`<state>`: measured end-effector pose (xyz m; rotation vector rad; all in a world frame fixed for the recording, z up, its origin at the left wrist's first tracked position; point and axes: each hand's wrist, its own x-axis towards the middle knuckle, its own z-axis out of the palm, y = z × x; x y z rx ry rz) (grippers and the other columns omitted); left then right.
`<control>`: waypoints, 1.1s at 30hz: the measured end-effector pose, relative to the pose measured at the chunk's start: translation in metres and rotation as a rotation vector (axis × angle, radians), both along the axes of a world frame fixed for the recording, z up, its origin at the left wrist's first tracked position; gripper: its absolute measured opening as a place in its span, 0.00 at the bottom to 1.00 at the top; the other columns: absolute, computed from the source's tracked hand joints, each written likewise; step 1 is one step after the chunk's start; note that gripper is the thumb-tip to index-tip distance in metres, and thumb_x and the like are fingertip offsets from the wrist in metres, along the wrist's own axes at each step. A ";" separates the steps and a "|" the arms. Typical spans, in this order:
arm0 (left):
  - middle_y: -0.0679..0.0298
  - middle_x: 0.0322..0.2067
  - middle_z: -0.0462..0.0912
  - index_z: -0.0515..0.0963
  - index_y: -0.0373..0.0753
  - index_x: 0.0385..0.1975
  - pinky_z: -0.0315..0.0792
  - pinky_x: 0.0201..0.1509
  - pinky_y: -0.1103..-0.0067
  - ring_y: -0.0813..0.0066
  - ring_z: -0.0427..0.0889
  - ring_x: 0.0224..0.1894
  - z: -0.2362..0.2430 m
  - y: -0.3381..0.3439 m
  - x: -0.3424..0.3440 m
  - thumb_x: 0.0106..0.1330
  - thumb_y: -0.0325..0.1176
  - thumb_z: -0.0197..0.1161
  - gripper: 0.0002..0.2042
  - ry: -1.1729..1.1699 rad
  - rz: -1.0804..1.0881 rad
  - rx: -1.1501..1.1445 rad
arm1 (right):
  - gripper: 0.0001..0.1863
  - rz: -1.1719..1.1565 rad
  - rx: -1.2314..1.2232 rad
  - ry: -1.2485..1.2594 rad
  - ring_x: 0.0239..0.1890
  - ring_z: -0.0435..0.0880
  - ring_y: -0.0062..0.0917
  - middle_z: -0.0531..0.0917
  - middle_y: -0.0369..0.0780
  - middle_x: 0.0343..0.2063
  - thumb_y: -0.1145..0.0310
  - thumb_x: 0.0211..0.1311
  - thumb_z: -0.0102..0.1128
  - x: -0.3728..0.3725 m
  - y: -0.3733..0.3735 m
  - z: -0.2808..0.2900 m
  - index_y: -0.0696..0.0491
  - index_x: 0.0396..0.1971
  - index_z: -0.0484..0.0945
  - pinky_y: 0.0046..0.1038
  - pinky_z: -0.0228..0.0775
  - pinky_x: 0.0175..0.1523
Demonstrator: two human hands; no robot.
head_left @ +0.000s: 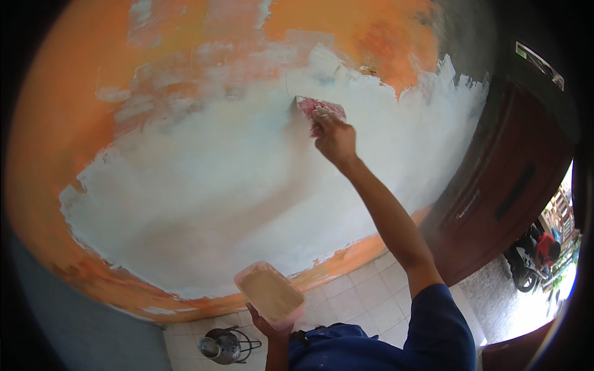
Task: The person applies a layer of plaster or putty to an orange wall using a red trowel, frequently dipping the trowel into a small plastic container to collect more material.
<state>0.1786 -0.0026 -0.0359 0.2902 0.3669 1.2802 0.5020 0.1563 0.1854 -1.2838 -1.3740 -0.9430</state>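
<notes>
My right hand point(338, 141), arm stretched up to the wall, is closed around a wide putty knife point(320, 107). The knife's broad blade is smeared pinkish and lies at or very near the wall, over a large white coated patch point(204, 167). My left hand point(270, 328), low near my body, grips a pink rectangular tub point(293, 317) from its side and underneath. Pale beige paste point(270, 289) fills much of the tub, its surface fairly smooth. Around the white patch the wall shows orange paint point(74, 123), with thin whitish streaks above it.
A dark rounded vessel point(224, 346) on a black metal stand sits on the white tiled floor point(371, 287), left of the tub. At right stands a dark red door point(513, 179). Outside the opening a motorbike point(523, 272) is parked. A grey wall point(80, 309) borders the lower left.
</notes>
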 end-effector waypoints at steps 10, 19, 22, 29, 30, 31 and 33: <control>0.56 0.54 0.69 0.62 0.39 0.59 0.70 0.55 0.65 0.59 0.72 0.54 -0.004 -0.011 0.000 0.71 0.52 0.38 0.26 0.096 0.028 0.176 | 0.03 -0.116 0.254 0.059 0.24 0.79 0.36 0.80 0.39 0.22 0.76 0.42 0.59 0.056 -0.020 0.111 0.52 0.21 0.78 0.35 0.70 0.29; 0.58 0.53 0.70 0.61 0.38 0.59 0.69 0.56 0.64 0.61 0.72 0.54 0.004 0.001 0.003 0.72 0.51 0.36 0.26 -0.033 0.011 0.144 | 0.14 0.044 0.069 0.147 0.28 0.83 0.34 0.83 0.42 0.28 0.81 0.39 0.55 0.015 -0.029 0.059 0.55 0.30 0.82 0.26 0.75 0.34; 0.58 0.53 0.70 0.61 0.38 0.60 0.69 0.57 0.64 0.61 0.72 0.54 0.010 -0.002 0.004 0.72 0.53 0.35 0.27 -0.055 -0.015 0.136 | 0.16 0.083 0.198 0.274 0.31 0.84 0.34 0.83 0.47 0.30 0.86 0.43 0.51 0.015 -0.044 0.076 0.60 0.34 0.80 0.24 0.75 0.37; 0.58 0.53 0.71 0.60 0.39 0.60 0.69 0.57 0.63 0.60 0.72 0.54 0.005 0.001 0.010 0.73 0.49 0.37 0.24 -0.096 -0.027 0.039 | 0.25 -0.112 0.223 -0.076 0.44 0.81 0.38 0.80 0.44 0.47 0.84 0.39 0.55 0.021 0.030 0.049 0.54 0.45 0.77 0.33 0.78 0.39; 0.58 0.53 0.71 0.60 0.39 0.60 0.69 0.57 0.63 0.60 0.73 0.54 0.005 0.001 0.009 0.73 0.49 0.38 0.24 -0.059 -0.003 0.083 | 0.26 -0.073 0.135 -0.010 0.48 0.80 0.37 0.78 0.45 0.49 0.83 0.40 0.56 0.022 0.030 0.042 0.55 0.46 0.77 0.33 0.78 0.40; 0.58 0.53 0.71 0.60 0.38 0.60 0.69 0.57 0.62 0.60 0.73 0.54 0.005 -0.001 0.009 0.72 0.49 0.38 0.25 -0.020 0.023 0.118 | 0.25 -0.066 0.117 -0.012 0.48 0.80 0.37 0.79 0.45 0.49 0.83 0.39 0.57 0.022 0.029 0.037 0.54 0.45 0.77 0.33 0.78 0.40; 0.57 0.52 0.71 0.60 0.38 0.60 0.70 0.56 0.63 0.60 0.73 0.53 0.007 0.002 0.011 0.73 0.49 0.38 0.24 -0.022 0.064 0.098 | 0.24 -0.053 0.079 -0.016 0.48 0.80 0.36 0.79 0.44 0.49 0.82 0.39 0.58 0.023 0.025 0.027 0.54 0.44 0.78 0.33 0.78 0.40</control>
